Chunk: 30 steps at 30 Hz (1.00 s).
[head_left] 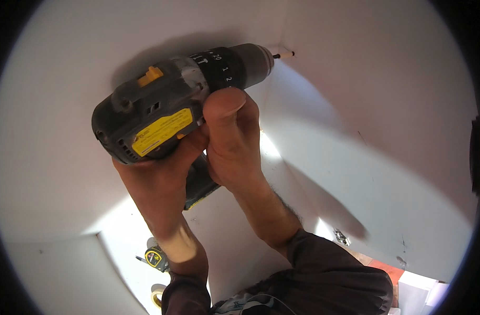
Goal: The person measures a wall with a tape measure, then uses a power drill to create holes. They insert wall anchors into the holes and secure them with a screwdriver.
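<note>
Both my hands hold up a black and grey cordless drill with a yellow label and a yellow switch. My left hand is wrapped round its handle at the rear, with most of the fingers hidden. Further forward, my right hand grips the drill from below, its thumb beside the numbered collar. From the chuck a thin bit sticks out to the right, with a pale sleeve-like piece on it. Its far end meets a dark spot on the white wall; I cannot tell how deep it goes.
Below my left forearm are a black and yellow tape measure and a roll of yellowish tape. A wall box with exposed fittings is at the lower right, above white box-shaped things. A dark object stands at the right rim.
</note>
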Tool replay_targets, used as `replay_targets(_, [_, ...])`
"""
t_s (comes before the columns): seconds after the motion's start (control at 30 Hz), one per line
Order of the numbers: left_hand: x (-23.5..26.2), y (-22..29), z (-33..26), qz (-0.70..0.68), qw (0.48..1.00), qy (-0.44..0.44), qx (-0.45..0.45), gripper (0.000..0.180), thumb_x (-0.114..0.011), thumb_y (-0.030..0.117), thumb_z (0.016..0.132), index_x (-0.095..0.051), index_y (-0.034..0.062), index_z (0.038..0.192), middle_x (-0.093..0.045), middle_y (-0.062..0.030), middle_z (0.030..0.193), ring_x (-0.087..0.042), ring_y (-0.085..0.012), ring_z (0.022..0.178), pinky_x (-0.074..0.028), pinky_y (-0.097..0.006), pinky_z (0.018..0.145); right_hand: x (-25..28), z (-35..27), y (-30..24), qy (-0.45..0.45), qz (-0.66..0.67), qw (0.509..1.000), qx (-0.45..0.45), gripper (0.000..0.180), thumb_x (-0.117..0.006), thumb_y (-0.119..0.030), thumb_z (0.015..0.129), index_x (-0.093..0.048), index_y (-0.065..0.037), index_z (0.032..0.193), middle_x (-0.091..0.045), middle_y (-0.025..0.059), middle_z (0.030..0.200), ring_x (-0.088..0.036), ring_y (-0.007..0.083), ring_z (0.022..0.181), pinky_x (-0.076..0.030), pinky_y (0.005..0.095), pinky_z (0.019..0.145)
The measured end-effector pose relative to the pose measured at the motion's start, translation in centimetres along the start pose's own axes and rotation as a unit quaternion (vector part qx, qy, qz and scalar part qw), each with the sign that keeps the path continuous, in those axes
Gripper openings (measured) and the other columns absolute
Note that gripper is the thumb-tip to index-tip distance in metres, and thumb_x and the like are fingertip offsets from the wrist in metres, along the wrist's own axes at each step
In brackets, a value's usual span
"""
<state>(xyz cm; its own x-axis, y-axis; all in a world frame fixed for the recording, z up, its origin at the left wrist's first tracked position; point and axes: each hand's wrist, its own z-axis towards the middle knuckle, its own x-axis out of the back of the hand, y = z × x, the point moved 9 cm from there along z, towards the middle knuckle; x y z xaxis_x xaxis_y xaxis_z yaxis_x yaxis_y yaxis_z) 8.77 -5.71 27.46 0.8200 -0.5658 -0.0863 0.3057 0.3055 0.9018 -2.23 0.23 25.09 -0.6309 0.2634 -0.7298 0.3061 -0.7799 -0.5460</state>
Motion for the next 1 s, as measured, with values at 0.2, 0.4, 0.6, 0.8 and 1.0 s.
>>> replay_targets(0.2, [-0.2, -0.2, -0.3, -0.002, 1.0, 0.009, -0.019, 0.045, -0.085, 0.0, 0.079, -0.068, 0.002, 0.122, -0.076, -0.0073, 0.107, -0.072, -0.0189, 0.096, -0.057, -0.034, 0.089, 0.4, -0.2, -0.2, 0.01, -0.014, 1.0, -0.001, 0.064, -0.076, -0.05, 0.097, -0.06, 0.005, 0.125, -0.071, 0.0092, 0.113, -0.066, 0.0137, 0.103, -0.056, 0.0308, 0.092])
replay_targets(0.4, [-0.1, -0.8, -0.4, -0.006, 1.0, 0.01, 0.012, 0.045, -0.085, 0.0, 0.079, -0.068, 0.0017, 0.121, -0.076, -0.0074, 0.107, -0.072, -0.0191, 0.097, -0.057, -0.033, 0.09, 0.6, -0.3, 0.1, -0.004, -0.006, 1.0, -0.005, 0.063, -0.077, -0.048, 0.097, -0.06, 0.006, 0.124, -0.072, 0.0099, 0.113, -0.067, 0.0134, 0.103, -0.057, 0.0304, 0.092])
replay_targets(0.6, [-0.1, -1.3, -0.6, -0.02, 1.0, 0.015, 0.001, 0.05, -0.087, 0.0, 0.078, -0.067, 0.002, 0.124, -0.076, -0.0081, 0.109, -0.072, -0.0194, 0.098, -0.057, -0.033, 0.091, 1.0, -0.4, 0.2, 0.011, -0.018, 1.0, -0.018, 0.064, -0.078, -0.048, 0.096, -0.06, 0.006, 0.123, -0.071, 0.01, 0.113, -0.068, 0.0137, 0.102, -0.058, 0.0306, 0.091])
replay_targets(0.8, [0.0, -1.8, -0.9, -0.011, 1.0, 0.017, 0.009, 0.052, -0.088, 0.0, 0.078, -0.066, 0.0022, 0.124, -0.075, -0.0078, 0.11, -0.072, -0.0192, 0.099, -0.057, -0.033, 0.091, 1.2, -0.5, 0.1, 0.01, -0.029, 0.999, -0.011, 0.065, -0.079, -0.049, 0.095, -0.06, 0.006, 0.123, -0.072, 0.01, 0.113, -0.068, 0.0136, 0.102, -0.057, 0.0305, 0.092])
replay_targets(1.0, [0.0, -1.6, -0.9, -0.024, 0.999, 0.045, 0.011, 0.043, -0.089, -0.002, 0.072, -0.073, 0.0009, 0.112, -0.078, -0.0064, 0.101, -0.075, -0.0171, 0.09, -0.059, -0.032, 0.086, 1.4, -0.6, 0.3, 0.017, -0.031, 0.999, -0.015, 0.063, -0.081, -0.047, 0.095, -0.061, 0.006, 0.123, -0.072, 0.0103, 0.112, -0.068, 0.0141, 0.103, -0.057, 0.031, 0.092])
